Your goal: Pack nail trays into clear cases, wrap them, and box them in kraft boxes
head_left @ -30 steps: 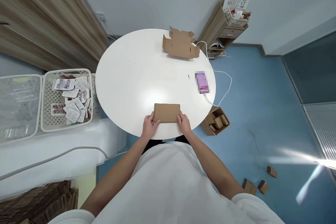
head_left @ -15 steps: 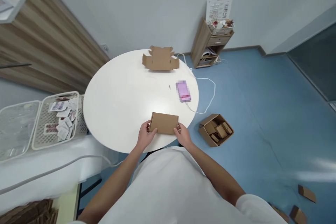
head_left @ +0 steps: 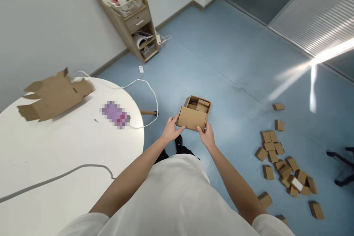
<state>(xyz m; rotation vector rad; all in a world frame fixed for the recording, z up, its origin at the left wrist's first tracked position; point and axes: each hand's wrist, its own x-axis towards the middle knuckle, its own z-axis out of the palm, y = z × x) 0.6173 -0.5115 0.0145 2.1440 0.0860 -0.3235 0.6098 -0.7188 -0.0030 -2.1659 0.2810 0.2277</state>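
A closed flat brown cardboard box (head_left: pixel 191 118) is held level between my two hands, away from the table. My left hand (head_left: pixel 170 129) grips its left end, with the thumb along the near edge. At the opposite end my right hand (head_left: pixel 206 135) is closed on it in the same way. Just past the held box, on the floor, stands an open carton (head_left: pixel 209 107) with several small cardboard boxes inside; the held box hides its near part.
An unfolded cardboard blank (head_left: pixel 56 94), a blurred purple item (head_left: pixel 115 114) and a small dark piece (head_left: pixel 96 120) lie on the white table (head_left: pixel 116 155). Several small boxes (head_left: pixel 272 146) are scattered on the floor at right. A white cable (head_left: pixel 155 97) loops beside the table. A wooden cabinet (head_left: pixel 138 22) stands behind.
My view has turned right. Both hands have carried the closed box off the table's edge to the right, over the floor by the open carton.
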